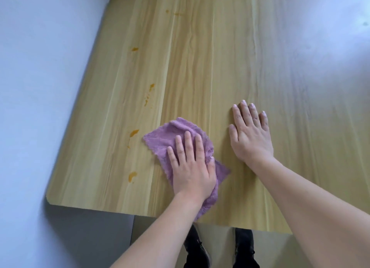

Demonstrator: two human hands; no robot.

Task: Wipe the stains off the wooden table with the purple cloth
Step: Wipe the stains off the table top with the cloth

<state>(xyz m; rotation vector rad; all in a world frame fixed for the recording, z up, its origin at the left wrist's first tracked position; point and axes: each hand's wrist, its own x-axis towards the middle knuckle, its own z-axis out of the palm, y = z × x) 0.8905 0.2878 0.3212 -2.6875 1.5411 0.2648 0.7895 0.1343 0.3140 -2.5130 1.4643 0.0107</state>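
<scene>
The purple cloth (160, 139) lies crumpled on the wooden table (210, 57) near its front edge. My left hand (190, 167) presses flat on the cloth, fingers spread, thumb tucked into its folds. My right hand (250, 135) rests palm down on bare wood just right of the cloth, fingers apart, holding nothing. Several orange stains run along the table's left side: one (133, 133) just left of the cloth, one (132, 176) near the front left, one (151, 86) above the cloth, one (134, 49) farther back, and small spots (167, 11) near the far edge.
A pale wall (40, 87) borders the table's left edge and far side. The table's rounded front left corner (49, 199) overhangs the floor. My dark shoes (197, 247) show below the front edge. Bright glare covers the table's right part.
</scene>
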